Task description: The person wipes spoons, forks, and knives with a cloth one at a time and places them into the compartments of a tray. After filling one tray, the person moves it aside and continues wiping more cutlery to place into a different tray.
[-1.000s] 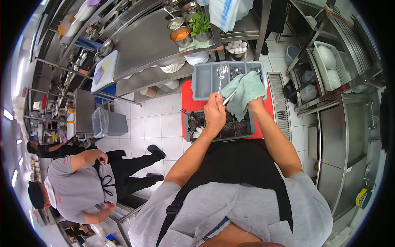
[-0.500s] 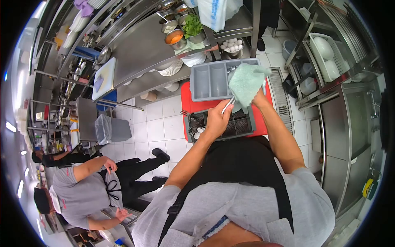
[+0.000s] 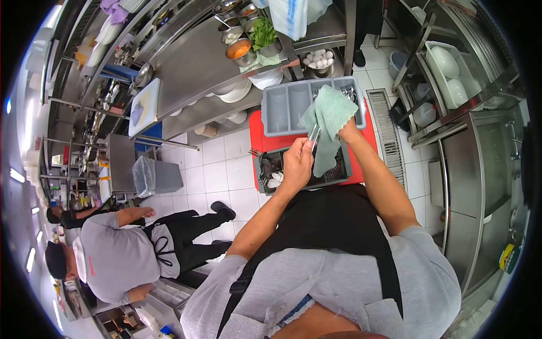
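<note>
Metal cutlery [image 3: 313, 134] is pinched by its ends in my left hand [image 3: 298, 163], above a dark compartment basket [image 3: 333, 182]. My right hand [image 3: 350, 131] is wrapped in a pale green cloth [image 3: 336, 113], which covers the far end of the cutlery and most of the fingers. The cloth hangs down over the basket. Just beyond my hands lies a grey divided tray [image 3: 275, 110], with cutlery in its right compartments. Spoons and forks [image 3: 275, 179] stand in the left part of the basket. Tray and basket rest on a red surface [image 3: 370, 141].
A steel counter [image 3: 180, 68] with food containers and a cutting board [image 3: 145, 107] runs along the upper left. A bowl of eggs [image 3: 319, 59] is behind the tray. A grey bin [image 3: 164, 175] and a co-worker [image 3: 124, 248] are left; steel racks [image 3: 418, 107] stand right.
My right hand and the cloth have shifted slightly left, and the cloth now hangs lower over the basket. The co-worker at the left has turned and lowered one arm.
</note>
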A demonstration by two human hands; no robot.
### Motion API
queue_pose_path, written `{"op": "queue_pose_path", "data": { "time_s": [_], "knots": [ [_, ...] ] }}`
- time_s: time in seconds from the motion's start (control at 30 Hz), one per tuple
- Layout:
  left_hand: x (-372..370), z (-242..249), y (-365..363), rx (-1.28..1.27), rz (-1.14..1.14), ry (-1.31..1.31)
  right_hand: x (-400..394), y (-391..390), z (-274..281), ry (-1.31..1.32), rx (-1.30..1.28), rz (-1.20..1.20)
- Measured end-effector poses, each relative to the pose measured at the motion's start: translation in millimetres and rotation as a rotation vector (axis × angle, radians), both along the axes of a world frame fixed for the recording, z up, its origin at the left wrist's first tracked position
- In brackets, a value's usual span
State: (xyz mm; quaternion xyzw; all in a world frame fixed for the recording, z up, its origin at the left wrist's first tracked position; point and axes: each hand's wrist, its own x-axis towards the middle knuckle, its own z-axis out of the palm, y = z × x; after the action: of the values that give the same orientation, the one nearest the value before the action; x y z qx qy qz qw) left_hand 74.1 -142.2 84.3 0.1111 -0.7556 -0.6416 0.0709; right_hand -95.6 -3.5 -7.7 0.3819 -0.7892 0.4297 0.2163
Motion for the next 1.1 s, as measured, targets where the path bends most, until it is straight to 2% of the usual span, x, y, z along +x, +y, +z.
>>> {"op": "queue_pose_path", "data": {
  "time_s": [0.1,0.17,0.23,0.27,0.33,0.37,0.43,0.53,0.57,0.6,0.63,0.67,0.7,0.73,0.77,0.8,0.83,0.87,0.9,1.0,1.07,1.1],
  "knots": [
    [-2,-20,5,-0.006,0.093,0.05,24,-25,14,-0.99,-1.006,0.209],
    [-2,-26,8,-0.018,0.174,0.086,32,-34,24,-0.996,-0.378,0.067],
    [-14,-21,10,-0.026,0.239,0.135,61,-56,26,-1.039,-0.554,0.081],
    [-15,-25,9,-0.084,0.254,0.154,87,-66,27,-1.076,-1.042,0.165],
    [-15,-40,6,-0.2,0.286,0.19,77,-49,34,-1.327,-0.97,0.295],
    [-7,-37,9,-0.188,0.255,0.097,69,-46,32,-1.39,-0.998,0.41],
    [-3,-57,18,-0.168,0.236,0.141,61,-46,24,-1.525,-1.057,0.639],
    [3,-48,11,-0.184,0.082,-0.012,61,-39,28,-1.567,-0.847,0.556],
    [4,-47,-3,-0.525,0.009,0.01,65,-35,40,-1.454,-0.795,0.416],
    [7,-79,-18,-0.181,0.009,0.048,61,-25,21,-1.165,-0.471,0.376],
    [8,-65,-23,-0.041,0.107,-0.012,57,-14,2,-0.855,-0.194,0.276],
    [7,-40,-24,-0.009,0.173,-0.102,58,-7,26,-0.837,0.034,0.297],
    [2,-37,-23,0.008,0.206,-0.037,59,-1,52,-0.791,0.26,0.331],
    [-6,-61,-21,0.02,0.181,-0.001,73,6,37,-0.864,0.124,0.331],
    [-13,-78,-22,0.011,0.083,-0.074,93,14,16,-0.92,-0.021,0.325],
    [-20,-91,-23,0.0,-0.018,-0.14,100,15,11,-1.03,0.003,0.303],
    [-24,-100,-24,-0.066,-0.001,-0.125,106,15,6,-1.14,0.028,0.275],
    [-27,-109,-25,-0.133,0.013,-0.113,113,16,2,-1.246,0.053,0.243],
    [-28,-117,-26,-0.201,0.025,-0.103,108,7,21,-1.152,0.409,0.218],
    [-37,-143,-22,-0.192,0.041,-0.12,124,30,58,-1.422,0.236,0.166],
    [-47,-155,-11,-0.008,0.026,-0.238,139,60,-11,-1.626,-0.283,0.186],
    [-51,-158,-8,0.084,0.022,-0.291,134,69,-38,-1.532,-0.245,0.135]
  ]
}}
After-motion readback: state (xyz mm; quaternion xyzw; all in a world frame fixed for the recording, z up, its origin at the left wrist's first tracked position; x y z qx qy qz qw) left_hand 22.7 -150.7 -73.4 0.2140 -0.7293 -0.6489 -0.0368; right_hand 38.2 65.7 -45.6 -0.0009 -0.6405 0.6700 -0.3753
